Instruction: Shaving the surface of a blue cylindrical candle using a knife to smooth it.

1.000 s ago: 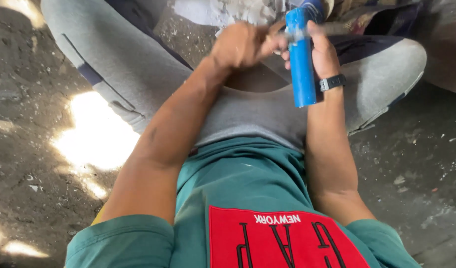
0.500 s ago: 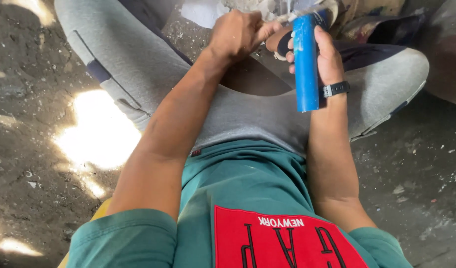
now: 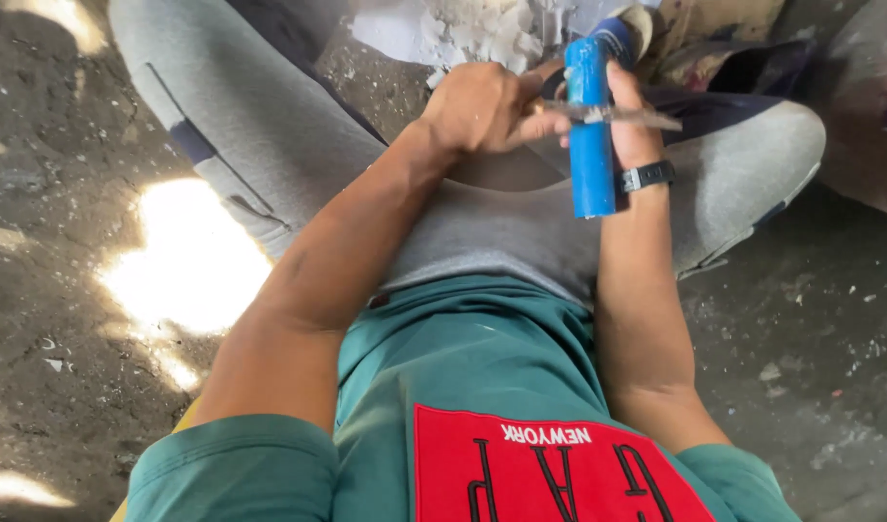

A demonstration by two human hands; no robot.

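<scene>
Right hand point(image 3: 629, 121) grips a smooth blue plastic tube point(image 3: 590, 135) upright; left hand point(image 3: 482, 106) pinches a thin, flat metal blade point(image 3: 622, 116) across it, above grey-trousered lap.

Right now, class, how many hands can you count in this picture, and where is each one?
2. The left hand pinches a thin blade laid across the blue tube; the right hand grips that tube, partly hidden behind it.

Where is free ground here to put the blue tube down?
Bare ground lies left of the grey trouser leg, around the sunlit patch, and more lies right of the other knee. It is crowded at the top: white rubble, cloth, and both hands at the blue tube.
</scene>
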